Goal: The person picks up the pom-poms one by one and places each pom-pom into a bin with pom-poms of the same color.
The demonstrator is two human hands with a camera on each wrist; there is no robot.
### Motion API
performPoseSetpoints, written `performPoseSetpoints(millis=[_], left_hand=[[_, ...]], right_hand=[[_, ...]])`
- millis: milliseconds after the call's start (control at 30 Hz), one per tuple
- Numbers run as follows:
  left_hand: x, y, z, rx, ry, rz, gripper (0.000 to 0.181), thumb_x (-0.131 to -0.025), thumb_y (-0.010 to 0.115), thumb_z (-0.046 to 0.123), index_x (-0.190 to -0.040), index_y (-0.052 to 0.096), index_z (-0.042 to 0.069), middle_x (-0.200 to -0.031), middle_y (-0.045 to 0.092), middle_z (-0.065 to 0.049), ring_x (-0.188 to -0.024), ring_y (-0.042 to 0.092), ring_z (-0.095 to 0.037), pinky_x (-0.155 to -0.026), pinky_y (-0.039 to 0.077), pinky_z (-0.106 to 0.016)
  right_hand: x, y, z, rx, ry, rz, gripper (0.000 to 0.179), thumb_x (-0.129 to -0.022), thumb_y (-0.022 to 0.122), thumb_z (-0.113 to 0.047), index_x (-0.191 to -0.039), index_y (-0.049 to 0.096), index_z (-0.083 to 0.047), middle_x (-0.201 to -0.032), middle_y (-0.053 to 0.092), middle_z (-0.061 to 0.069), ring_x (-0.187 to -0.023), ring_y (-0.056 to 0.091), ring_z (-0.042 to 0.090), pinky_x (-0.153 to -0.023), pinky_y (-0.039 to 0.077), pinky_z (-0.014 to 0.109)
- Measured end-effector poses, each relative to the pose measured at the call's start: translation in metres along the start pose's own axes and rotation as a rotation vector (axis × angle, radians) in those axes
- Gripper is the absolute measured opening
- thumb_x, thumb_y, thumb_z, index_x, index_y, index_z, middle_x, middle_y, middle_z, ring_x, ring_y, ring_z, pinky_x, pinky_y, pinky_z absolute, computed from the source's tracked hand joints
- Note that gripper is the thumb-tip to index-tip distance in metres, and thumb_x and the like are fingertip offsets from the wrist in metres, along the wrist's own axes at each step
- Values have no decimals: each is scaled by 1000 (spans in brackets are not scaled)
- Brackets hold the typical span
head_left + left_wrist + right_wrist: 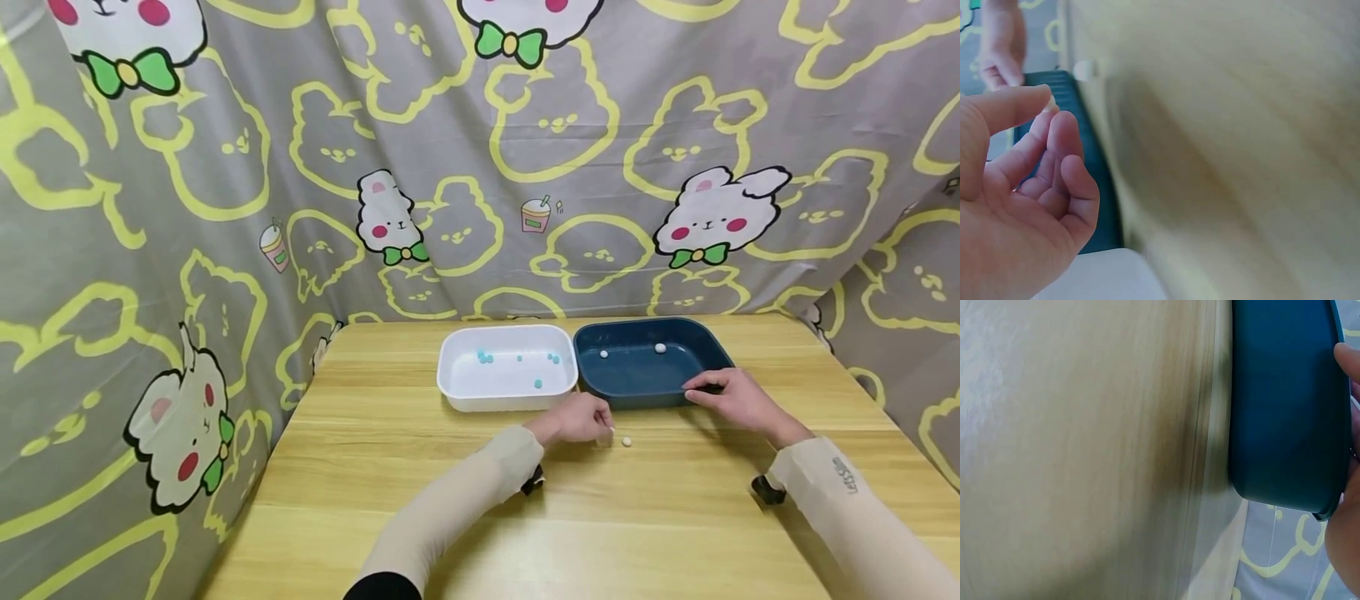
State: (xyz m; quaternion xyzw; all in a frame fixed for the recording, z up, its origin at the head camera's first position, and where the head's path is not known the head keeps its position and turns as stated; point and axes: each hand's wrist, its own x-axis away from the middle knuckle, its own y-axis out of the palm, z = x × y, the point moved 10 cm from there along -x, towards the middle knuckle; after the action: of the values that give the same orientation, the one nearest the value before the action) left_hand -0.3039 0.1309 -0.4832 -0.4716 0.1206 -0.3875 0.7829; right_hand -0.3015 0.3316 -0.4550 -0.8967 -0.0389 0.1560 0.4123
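My left hand is just in front of the two trays, over the table. Between its thumb and index fingertip it pinches a small white ball, mostly covered by the fingers. A second white ball lies on the tabletop close to those fingertips. My right hand grips the rim of the dark blue tray at its front right corner; the right wrist view has its thumb on the rim. Inside this tray are two white balls, a smaller one and a larger one.
A white tray stands at the left, against the blue one, with several small turquoise balls scattered inside. Both sit toward the back of the wooden table. A patterned grey curtain hangs behind and along the sides.
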Motion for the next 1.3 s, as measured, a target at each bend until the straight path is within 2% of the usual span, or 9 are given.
performPoseSetpoints(millis=[233,567,733,833,1033,1200,1300], left_hand=[[6,-28,20,117,53,75,7,-91,62,18,-86,67,16,-75,59,12,-66,53,-2,-63,42,-14],[5,-69,31,224,43,207,7,-91,60,17,-86,64,18,-77,60,10,-68,54,-5,-65,44,-18],[-1,-86,30,239,36,263,8,-91,58,16,-86,64,18,-78,59,9,-67,54,-7,-64,45,-19],[-6,-96,30,206,36,291,8,-91,58,16,-85,64,17,-77,59,10,-66,54,-6,-64,44,-18],[-15,-105,26,164,15,318,9,-91,57,15,-83,63,17,-73,59,9,-65,53,-6,-65,43,-16],[-19,-104,21,168,-19,341,12,-91,57,14,-80,61,16,-69,58,6,-60,51,-9,-64,43,-18],[-21,-103,16,188,-61,355,13,-92,57,15,-80,61,16,-69,58,6,-60,52,-9,-63,44,-20]], right_hand=[[1,-3,-2,6,-10,6,11,-87,71,-18,-93,75,-10,-91,69,4,-80,58,2,-65,47,23],[2,-4,3,20,-13,20,9,-86,71,-18,-92,75,-12,-91,69,3,-81,57,0,-66,46,22],[2,-4,3,27,-21,22,8,-86,71,-18,-91,75,-13,-91,69,3,-80,57,1,-66,46,22],[1,-4,3,31,-31,29,7,-85,72,-17,-90,75,-13,-90,70,2,-80,57,0,-66,46,21],[1,-5,0,22,-46,41,6,-85,72,-15,-89,75,-14,-88,69,1,-78,58,1,-65,46,21],[1,-3,-3,6,-51,32,6,-85,72,-15,-90,75,-13,-88,69,2,-78,58,2,-64,46,22],[0,-2,-2,12,-40,19,7,-86,71,-16,-91,75,-13,-90,69,2,-80,58,2,-65,47,23]])
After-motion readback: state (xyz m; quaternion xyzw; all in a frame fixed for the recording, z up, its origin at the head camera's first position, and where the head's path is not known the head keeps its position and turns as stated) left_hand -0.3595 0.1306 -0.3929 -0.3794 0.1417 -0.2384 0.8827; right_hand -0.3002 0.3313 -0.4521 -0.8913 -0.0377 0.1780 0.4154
